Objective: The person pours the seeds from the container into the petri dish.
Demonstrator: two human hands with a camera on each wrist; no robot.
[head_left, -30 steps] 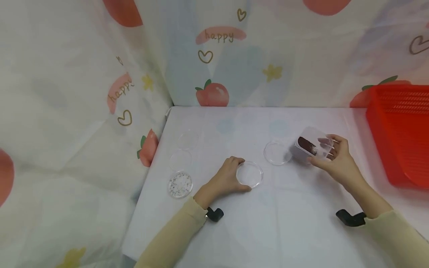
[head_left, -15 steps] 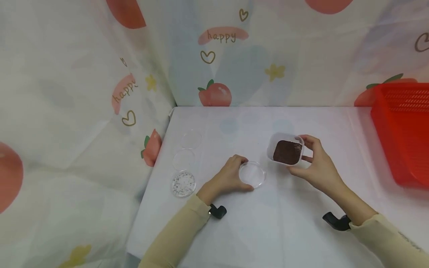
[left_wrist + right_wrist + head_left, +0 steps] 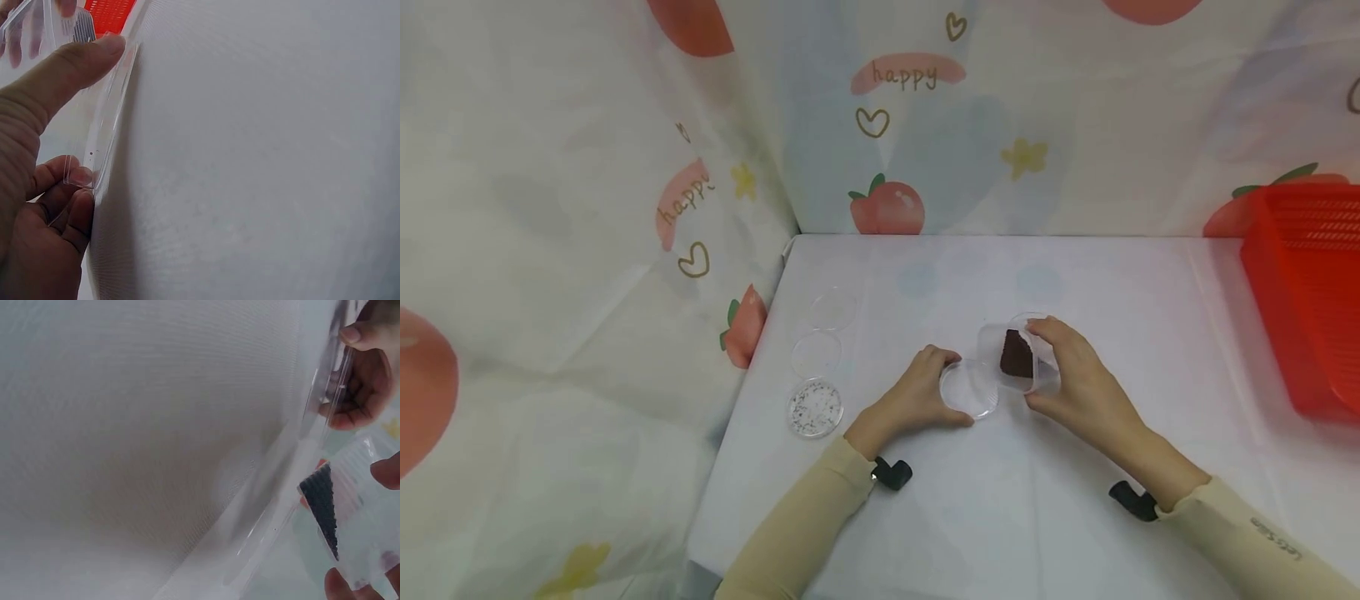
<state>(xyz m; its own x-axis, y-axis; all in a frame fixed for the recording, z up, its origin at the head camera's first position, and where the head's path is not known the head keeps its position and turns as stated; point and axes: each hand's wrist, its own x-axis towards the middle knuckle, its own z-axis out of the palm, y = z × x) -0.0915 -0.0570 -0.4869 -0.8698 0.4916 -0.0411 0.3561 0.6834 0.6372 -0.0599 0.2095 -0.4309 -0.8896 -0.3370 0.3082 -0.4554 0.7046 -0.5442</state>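
Observation:
My left hand (image 3: 913,396) grips a clear round petri dish (image 3: 970,390) by its sides, thumb near and fingers far. The dish stands close over the white table; in the left wrist view the thumb lies along its edge. My right hand (image 3: 1090,387) holds a clear plastic tub (image 3: 988,340) from the right. Dark brown granules (image 3: 1017,357) lie heaped in the tub, which tilts left with its edge right at the dish's rim. In the right wrist view the granules (image 3: 322,500) form a sloping wedge against one wall.
Another clear dish (image 3: 1028,317) is partly hidden behind the tub. To the left, a dish with dark and white specks (image 3: 816,408) sits in a row with two clear round pieces, one nearer (image 3: 817,354) and one farther (image 3: 834,308). A red basket (image 3: 1270,317) stands at the right.
My right hand has carried the tub left, from beside the other dish to the dish at my left hand, and tipped it leftward. My left hand keeps its hold.

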